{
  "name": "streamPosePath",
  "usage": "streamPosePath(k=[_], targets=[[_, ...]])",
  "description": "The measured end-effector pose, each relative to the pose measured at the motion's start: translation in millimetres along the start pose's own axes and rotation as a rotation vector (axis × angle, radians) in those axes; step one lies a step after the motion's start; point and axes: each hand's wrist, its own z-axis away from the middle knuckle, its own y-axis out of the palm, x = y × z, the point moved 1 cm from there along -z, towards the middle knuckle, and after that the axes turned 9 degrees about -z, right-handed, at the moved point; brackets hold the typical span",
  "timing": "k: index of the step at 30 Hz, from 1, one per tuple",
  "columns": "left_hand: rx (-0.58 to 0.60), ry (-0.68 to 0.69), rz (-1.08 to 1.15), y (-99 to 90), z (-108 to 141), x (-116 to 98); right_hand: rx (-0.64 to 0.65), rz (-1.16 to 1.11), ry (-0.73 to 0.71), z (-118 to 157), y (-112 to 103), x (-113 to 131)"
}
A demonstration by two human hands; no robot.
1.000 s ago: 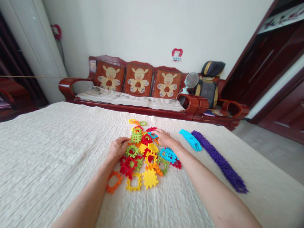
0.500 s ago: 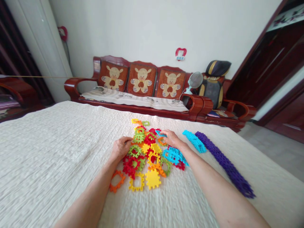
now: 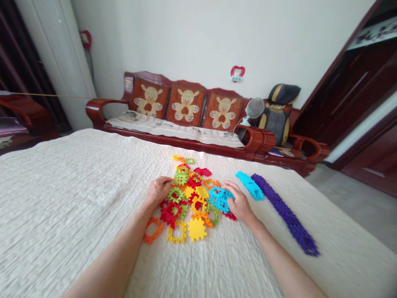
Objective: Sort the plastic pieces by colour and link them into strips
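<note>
A heap of toothed plastic building tiles in red, yellow, green and orange lies between my hands. My right hand point(image 3: 241, 205) is closed at the right side of the heap, thumb and fingers around blue tiles point(image 3: 218, 199); the palm hides part of them. My left hand point(image 3: 159, 190) rests at the heap's left edge, fingers curled beside the green tiles point(image 3: 180, 177). Whatever its fingertips hold is hidden. Nearest me lie a solid yellow tile point(image 3: 197, 229), a yellow frame tile point(image 3: 169, 236) and an orange frame tile point(image 3: 159, 227).
Right of the heap lie a joined light-blue strip point(image 3: 249, 186) and a long purple strip point(image 3: 285, 213) on the white quilted cover point(image 3: 93, 186). Behind stand a wooden sofa point(image 3: 173, 144) with bear cushions, a small fan point(image 3: 254, 108) and an armchair point(image 3: 319, 149).
My right hand has come nearer to me, from the heap's far side to the blue tiles. The blue tile at the far side has gone from there. My left hand has barely moved.
</note>
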Motion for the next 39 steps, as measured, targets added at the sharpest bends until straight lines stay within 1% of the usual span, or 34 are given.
streamPosePath(k=[2,4,6,8,10,13,16,21,26,28,32,35,39], targets=[[0.004,-0.003,0.0,-1.3,0,-1,-0.128,-0.006,0.046,21,-6,-5],[0.016,-0.01,-0.01,-3.1,1,-3,-0.239,-0.005,0.144,37,-12,-14],[0.026,-0.008,-0.022,-5.0,1,-5,-0.325,-0.008,0.278,45,-17,-23],[0.027,0.002,-0.03,-6.5,2,-7,-0.363,-0.004,0.375,47,-17,-28],[0.027,0.011,-0.035,-7.7,3,-8,-0.347,0.016,0.392,45,-16,-28],[0.029,0.014,-0.042,-9.4,4,-10,-0.291,0.039,0.349,42,-12,-23],[0.028,0.009,-0.041,-9.7,5,-12,-0.266,0.05,0.317,41,-9,-19],[-0.003,-0.006,-0.061,-4.0,8,-19,-0.291,0.044,0.317,42,-8,-22],[0.013,0.06,-0.1,0.1,9,-29,-0.297,0.015,0.339,42,-9,-21],[0.001,0.065,-0.118,-2.0,1,-28,-0.289,0.007,0.34,42,-10,-18],[-0.028,0.064,-0.129,-7.8,-28,-20,-0.298,-0.01,0.33,41,-10,-15],[0.01,0.111,-0.148,-7.6,-46,-10,-0.307,-0.029,0.342,42,-11,-15],[0.084,0.186,-0.201,1.4,-54,4,-0.302,-0.07,0.37,43,-12,-15]])
